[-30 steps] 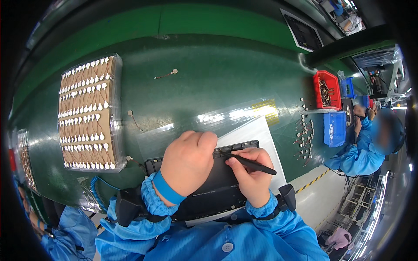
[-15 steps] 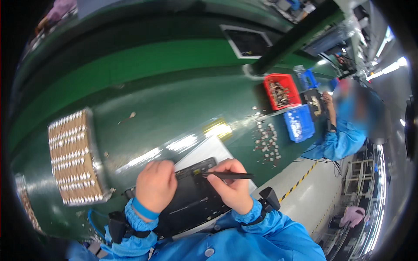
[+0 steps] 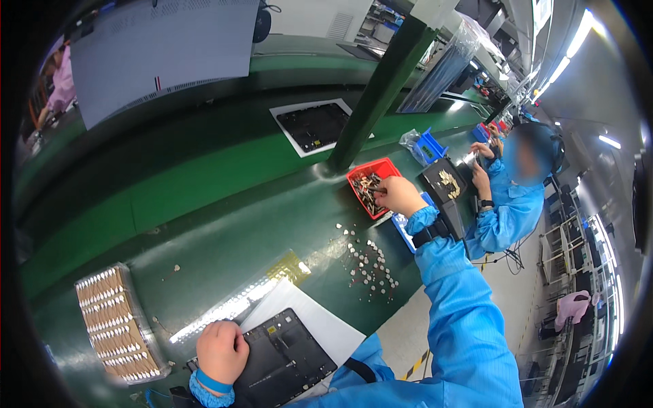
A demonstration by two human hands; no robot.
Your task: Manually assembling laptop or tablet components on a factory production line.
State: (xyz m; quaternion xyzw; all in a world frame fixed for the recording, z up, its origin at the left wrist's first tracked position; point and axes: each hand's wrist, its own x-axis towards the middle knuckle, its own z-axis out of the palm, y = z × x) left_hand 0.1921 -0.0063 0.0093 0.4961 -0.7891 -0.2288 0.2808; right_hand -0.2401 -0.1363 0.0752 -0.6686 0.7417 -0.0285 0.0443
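Under my left hand (image 3: 223, 350) lies the corner of a flat black device panel (image 3: 282, 353), dotted with small fittings and one yellow patch. The fingers of that hand are curled closed, and whatever they pinch is hidden. My right hand (image 3: 403, 196) is stretched out over a red bin (image 3: 354, 178) full of small metallic and dark parts (image 3: 365, 189). Its fingers are closed on black tweezers (image 3: 378, 190), of which only a short dark piece shows at the fingertips. White sheets (image 3: 326, 323) lie beneath the panel.
Small whitish pieces (image 3: 373, 268) are scattered right of a clear strip (image 3: 224, 309). A tray of white-tipped parts (image 3: 119, 323) sits at left. Blue bins (image 3: 430, 146) and a black tray (image 3: 454, 197) stand near a co-worker (image 3: 513, 211). A green post (image 3: 381, 88) rises behind.
My right hand has left the panel and reached forward and right to the red bin, tweezers still in it. My left hand stays on the panel's edge. The view has shifted.
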